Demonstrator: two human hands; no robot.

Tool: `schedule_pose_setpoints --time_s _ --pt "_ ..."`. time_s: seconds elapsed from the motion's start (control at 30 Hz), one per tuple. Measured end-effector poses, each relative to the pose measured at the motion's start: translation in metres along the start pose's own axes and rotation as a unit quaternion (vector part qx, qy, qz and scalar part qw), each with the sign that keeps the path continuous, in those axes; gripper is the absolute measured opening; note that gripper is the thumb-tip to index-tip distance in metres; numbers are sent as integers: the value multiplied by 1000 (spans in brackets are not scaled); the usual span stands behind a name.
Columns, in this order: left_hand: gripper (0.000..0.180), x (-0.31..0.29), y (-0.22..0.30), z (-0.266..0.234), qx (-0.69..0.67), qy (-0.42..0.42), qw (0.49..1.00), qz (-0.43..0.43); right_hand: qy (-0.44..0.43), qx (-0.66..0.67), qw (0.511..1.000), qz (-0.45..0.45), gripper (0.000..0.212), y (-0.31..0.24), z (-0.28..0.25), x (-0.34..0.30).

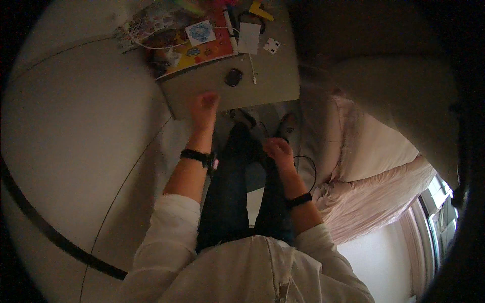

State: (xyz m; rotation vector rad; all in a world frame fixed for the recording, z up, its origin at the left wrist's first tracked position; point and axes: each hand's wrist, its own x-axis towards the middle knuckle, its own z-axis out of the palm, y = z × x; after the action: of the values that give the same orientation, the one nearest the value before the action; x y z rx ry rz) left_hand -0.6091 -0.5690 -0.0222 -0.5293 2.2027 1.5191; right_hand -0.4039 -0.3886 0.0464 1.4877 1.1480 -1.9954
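Note:
My left hand (pixel 204 105) is raised near the front edge of the small pale table (pixel 197 96). Its fingers are curled in, and dim light hides whether anything lies inside them. A dark, round, palm-sized object (pixel 233 77) rests on the tabletop just beyond that hand, apart from it. Over my right leg hangs my right hand (pixel 279 148), also with bent fingers drawn together; what they hold, if anything, is too small to tell. A dark watch (pixel 202 158) circles my left wrist and a black band (pixel 299 200) my right.
On the table's far part lie a red-orange printed sheet (pixel 217 48), a card with a blue drawing (pixel 200 33), a white rectangular item (pixel 249 38), a white cable (pixel 253 73) and a yellow piece (pixel 261 11). Pinkish bedding (pixel 374 197) is at the right. Dark-trousered legs (pixel 227 202) extend below.

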Motion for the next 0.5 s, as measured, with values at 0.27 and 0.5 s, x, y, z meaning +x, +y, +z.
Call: schedule_pose_setpoints --time_s 0.27,0.5 --pt "47 -8 16 34 168 -29 982 79 -2 14 1000 10 20 10 -1 -3" --pt "50 16 44 63 325 -14 910 256 -25 -4 996 -91 14 -21 26 30"
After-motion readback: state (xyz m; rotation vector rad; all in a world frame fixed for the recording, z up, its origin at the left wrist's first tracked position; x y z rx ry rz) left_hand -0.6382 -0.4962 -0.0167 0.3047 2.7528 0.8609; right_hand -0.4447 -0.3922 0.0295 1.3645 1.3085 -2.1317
